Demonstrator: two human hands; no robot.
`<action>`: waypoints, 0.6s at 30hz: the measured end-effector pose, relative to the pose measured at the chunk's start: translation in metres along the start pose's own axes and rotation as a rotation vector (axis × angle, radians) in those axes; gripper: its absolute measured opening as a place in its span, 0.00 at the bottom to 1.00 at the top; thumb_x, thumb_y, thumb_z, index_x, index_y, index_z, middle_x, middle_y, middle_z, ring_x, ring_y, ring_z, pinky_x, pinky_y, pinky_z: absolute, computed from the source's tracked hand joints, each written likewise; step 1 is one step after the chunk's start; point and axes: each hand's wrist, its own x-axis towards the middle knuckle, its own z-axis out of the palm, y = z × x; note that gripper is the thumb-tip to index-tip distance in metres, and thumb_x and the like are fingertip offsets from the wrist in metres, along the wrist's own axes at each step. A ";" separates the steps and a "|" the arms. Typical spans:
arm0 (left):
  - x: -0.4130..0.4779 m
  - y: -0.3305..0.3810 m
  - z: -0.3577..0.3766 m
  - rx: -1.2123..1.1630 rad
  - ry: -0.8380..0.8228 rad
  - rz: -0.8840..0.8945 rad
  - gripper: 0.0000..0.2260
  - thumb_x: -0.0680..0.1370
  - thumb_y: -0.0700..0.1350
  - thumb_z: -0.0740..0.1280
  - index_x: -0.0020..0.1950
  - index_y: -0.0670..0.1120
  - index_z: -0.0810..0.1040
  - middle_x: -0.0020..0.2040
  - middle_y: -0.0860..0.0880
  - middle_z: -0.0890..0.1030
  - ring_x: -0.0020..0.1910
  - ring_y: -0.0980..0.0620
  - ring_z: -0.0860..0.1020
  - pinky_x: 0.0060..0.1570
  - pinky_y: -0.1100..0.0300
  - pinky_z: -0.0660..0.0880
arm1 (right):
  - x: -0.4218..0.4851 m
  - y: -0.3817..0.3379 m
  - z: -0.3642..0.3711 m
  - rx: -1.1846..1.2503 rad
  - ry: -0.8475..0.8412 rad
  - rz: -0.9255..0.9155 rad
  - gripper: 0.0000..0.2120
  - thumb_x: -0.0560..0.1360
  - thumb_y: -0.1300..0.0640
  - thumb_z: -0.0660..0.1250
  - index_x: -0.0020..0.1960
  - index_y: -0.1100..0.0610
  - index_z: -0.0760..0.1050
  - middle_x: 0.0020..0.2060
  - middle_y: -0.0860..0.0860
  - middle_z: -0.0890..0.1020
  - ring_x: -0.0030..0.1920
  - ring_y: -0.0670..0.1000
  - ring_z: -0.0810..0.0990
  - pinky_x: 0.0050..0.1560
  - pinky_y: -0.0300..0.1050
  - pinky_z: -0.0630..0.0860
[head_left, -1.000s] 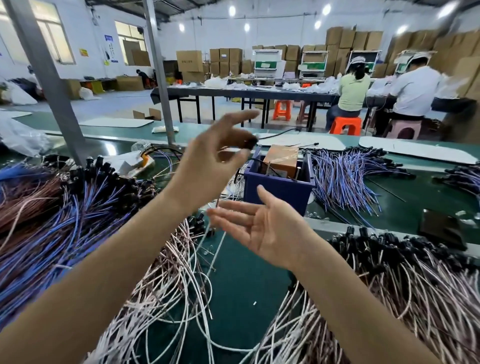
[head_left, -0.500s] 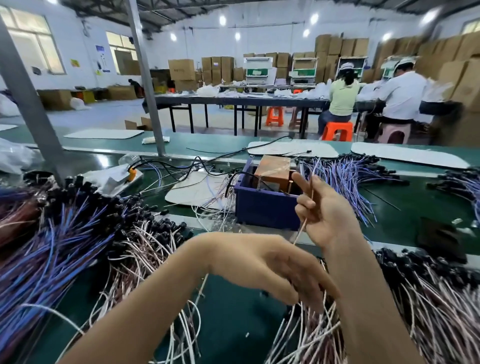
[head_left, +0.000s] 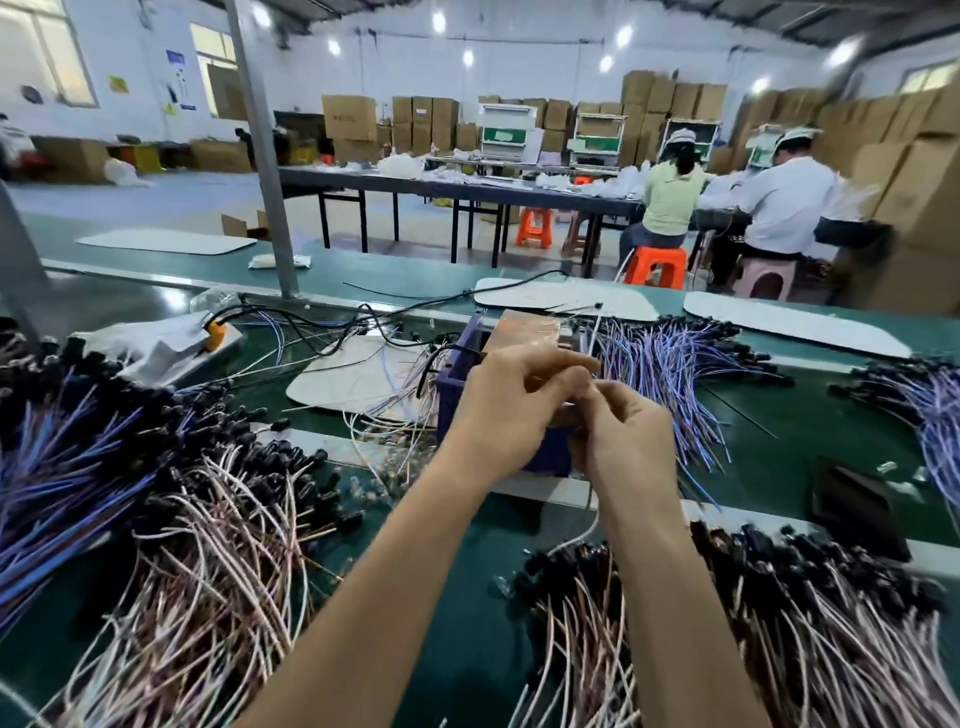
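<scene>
At the centre of the frame, your left hand (head_left: 498, 410) and right hand (head_left: 623, 439) meet before the blue bin (head_left: 451, 405), both sets of curled fingers pinching a thin white wire (head_left: 596, 332).

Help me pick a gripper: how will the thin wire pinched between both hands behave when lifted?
Probably floppy: the wire sags in a curve below the right hand. Likely light: that hand and the left hand carry it by fingertip pinch alone.
</scene>
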 end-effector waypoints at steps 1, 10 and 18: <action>0.001 -0.001 -0.001 -0.056 0.002 -0.009 0.07 0.78 0.37 0.67 0.48 0.45 0.84 0.42 0.49 0.83 0.40 0.57 0.80 0.43 0.62 0.79 | 0.000 0.000 0.000 -0.006 0.006 0.012 0.14 0.79 0.61 0.63 0.35 0.56 0.77 0.23 0.48 0.78 0.21 0.43 0.69 0.22 0.35 0.66; 0.000 -0.004 -0.006 -0.316 -0.149 -0.139 0.11 0.80 0.38 0.63 0.45 0.45 0.84 0.39 0.51 0.83 0.33 0.57 0.73 0.38 0.65 0.70 | 0.009 -0.009 -0.029 0.174 -0.182 0.212 0.12 0.77 0.61 0.61 0.45 0.63 0.82 0.38 0.57 0.85 0.37 0.50 0.82 0.35 0.37 0.78; -0.011 0.000 -0.002 -0.050 -0.674 -0.209 0.08 0.80 0.39 0.64 0.53 0.42 0.82 0.35 0.57 0.81 0.34 0.60 0.74 0.40 0.69 0.74 | 0.008 -0.024 -0.053 0.435 0.059 0.089 0.09 0.78 0.57 0.64 0.52 0.62 0.79 0.38 0.56 0.86 0.30 0.47 0.80 0.29 0.37 0.77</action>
